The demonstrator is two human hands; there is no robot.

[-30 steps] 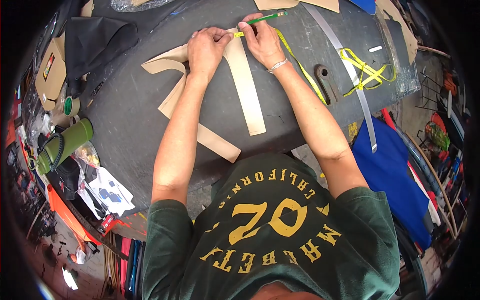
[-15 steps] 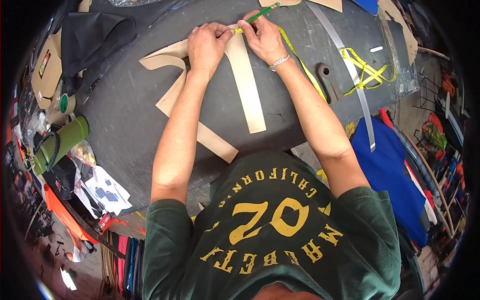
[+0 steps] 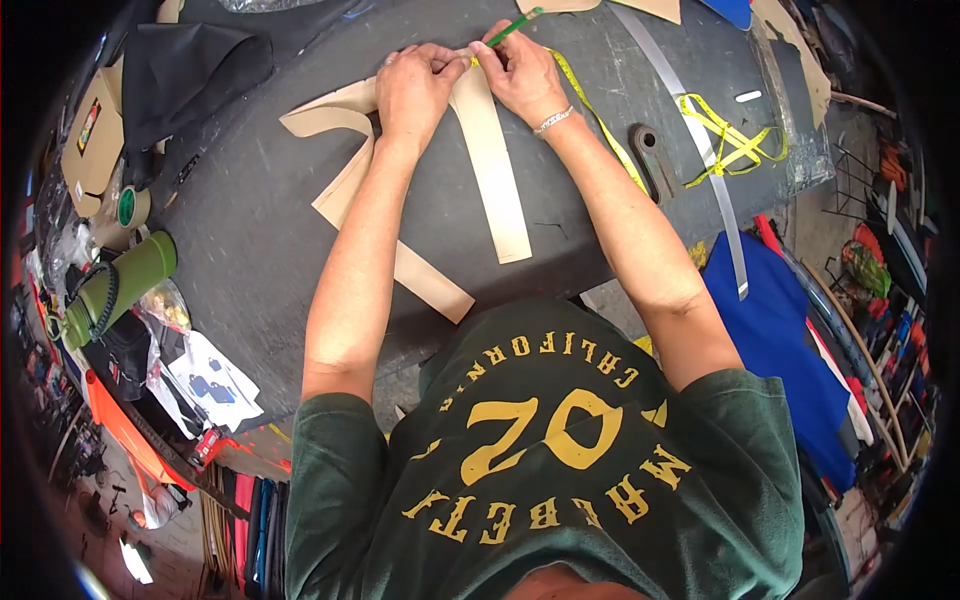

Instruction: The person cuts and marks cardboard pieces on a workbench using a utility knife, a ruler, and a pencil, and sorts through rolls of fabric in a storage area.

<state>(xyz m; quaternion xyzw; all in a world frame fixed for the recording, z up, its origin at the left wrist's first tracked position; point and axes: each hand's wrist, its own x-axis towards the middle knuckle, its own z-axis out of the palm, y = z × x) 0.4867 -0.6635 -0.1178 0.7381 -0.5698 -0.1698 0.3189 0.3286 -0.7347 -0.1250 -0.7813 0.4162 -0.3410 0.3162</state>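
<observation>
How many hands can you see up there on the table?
2. The left hand is at the top end of a tan strip, and the right hand is just beside it, with a green pencil in its grip. No others show.

Workshop: dark worktable (image 3: pixel 250 220) bearing metal straightedge (image 3: pixel 728 230), yellow measuring tape (image 3: pixel 742 154), cut tan strips (image 3: pixel 497 185); rolled stock (image 3: pixel 255 535) below.
</observation>
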